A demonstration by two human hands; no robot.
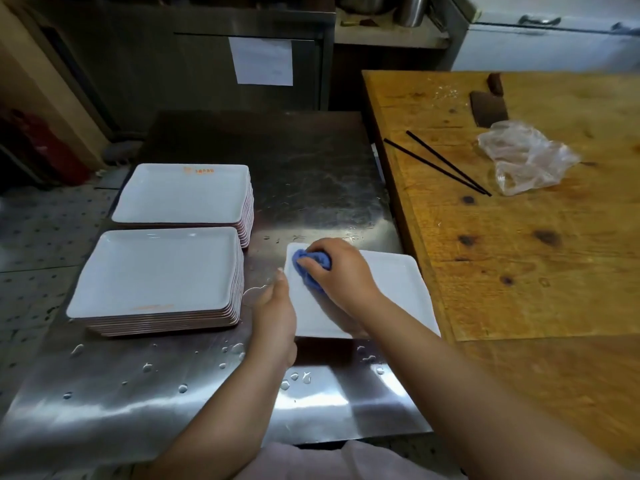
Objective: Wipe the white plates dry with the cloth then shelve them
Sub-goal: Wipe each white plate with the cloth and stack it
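Note:
A single white rectangular plate (391, 292) lies flat on the wet steel table (311, 181), close to its right side. My right hand (341, 268) grips a bunched blue cloth (311, 263) and presses it onto the plate's far left corner. My left hand (275, 306) holds the plate's left edge, thumb side up, fingers hidden under the rim. Two stacks of white rectangular plates stand on the left: a near stack (156, 275) and a far stack (183, 194) with orange lettering.
Water drops dot the steel table near its front edge. A wooden table (519, 237) adjoins on the right, carrying two black chopsticks (440, 164), a crumpled clear plastic bag (523, 157) and a dark cleaver (488, 105). A steel cabinet (207, 64) stands behind.

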